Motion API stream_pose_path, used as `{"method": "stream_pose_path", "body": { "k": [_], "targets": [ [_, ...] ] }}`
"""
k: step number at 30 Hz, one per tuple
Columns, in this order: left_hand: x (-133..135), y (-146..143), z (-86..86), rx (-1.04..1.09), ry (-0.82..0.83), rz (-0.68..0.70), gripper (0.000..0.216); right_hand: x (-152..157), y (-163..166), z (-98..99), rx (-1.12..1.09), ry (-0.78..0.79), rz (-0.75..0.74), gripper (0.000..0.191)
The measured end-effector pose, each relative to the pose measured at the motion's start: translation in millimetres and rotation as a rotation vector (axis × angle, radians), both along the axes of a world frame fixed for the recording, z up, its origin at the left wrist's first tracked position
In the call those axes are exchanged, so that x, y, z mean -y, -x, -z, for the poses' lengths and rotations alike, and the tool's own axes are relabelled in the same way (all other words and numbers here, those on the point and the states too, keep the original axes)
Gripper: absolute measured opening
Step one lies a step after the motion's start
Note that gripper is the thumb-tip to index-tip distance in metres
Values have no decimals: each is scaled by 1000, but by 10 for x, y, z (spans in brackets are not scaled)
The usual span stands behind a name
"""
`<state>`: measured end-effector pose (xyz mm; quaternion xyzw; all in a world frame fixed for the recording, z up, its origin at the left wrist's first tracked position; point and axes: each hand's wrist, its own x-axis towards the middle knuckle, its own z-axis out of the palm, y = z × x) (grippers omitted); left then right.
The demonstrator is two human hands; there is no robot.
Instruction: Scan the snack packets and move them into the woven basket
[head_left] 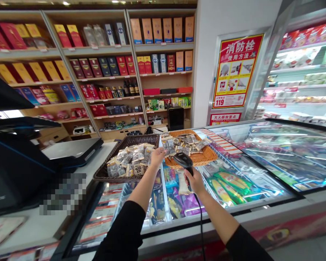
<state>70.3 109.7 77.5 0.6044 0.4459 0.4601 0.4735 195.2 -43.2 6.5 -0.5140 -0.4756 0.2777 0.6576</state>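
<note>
My left hand [158, 157] reaches out between two baskets, its fingers closed at the edge of a small clear-and-tan snack packet [168, 146]. My right hand [195, 179] is wrapped round the handle of a black barcode scanner [183, 159], whose head points towards that packet. A black cable runs down from the scanner. Beyond both hands, an orange wicker basket [206, 156] holds many similar packets. To the left, a dark brown wicker basket [104, 177] is also filled with packets.
Both baskets rest on a glass-topped chest freezer [239, 181] with bagged goods inside. At left stand a weighing scale [73, 149] and a black checkout machine [13, 166]. Shelves of boxed goods [103, 67] line the back wall, beside a red fire-hydrant sign [237, 70].
</note>
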Motion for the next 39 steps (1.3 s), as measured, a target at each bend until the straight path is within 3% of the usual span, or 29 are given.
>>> {"method": "stream_pose_path", "body": {
  "k": [4,8,11,16,20,21,23,27,33,39],
  "targets": [
    [71,149,-146,-156,-252,-151,46,12,18,-15,-49,-8,17,39],
    [218,647,-364,-503,-524,-357,52,17,17,-17,-73,0,-8,40],
    [330,1042,-388,-818,-710,-370,58,18,24,-5,-45,16,-14,40],
    [355,1248,-264,-1111,-882,-195,63,31,50,3,-41,16,-7,39],
    [243,1144,-325,-1242,-902,325,52,40,33,1,-77,13,17,41],
    [218,1118,-353,-1254,-861,422,49,38,26,2,-90,12,24,42],
    [187,1071,-387,-1241,-781,490,45,29,13,7,-104,10,39,43],
    [195,962,-313,-1165,-753,360,56,8,3,24,-68,25,23,43],
    [129,894,-179,-1165,-739,169,27,17,20,-12,-112,23,47,45],
    [-57,1024,-404,-1189,-667,-129,32,11,-4,-5,-141,38,34,46]
  ]
}}
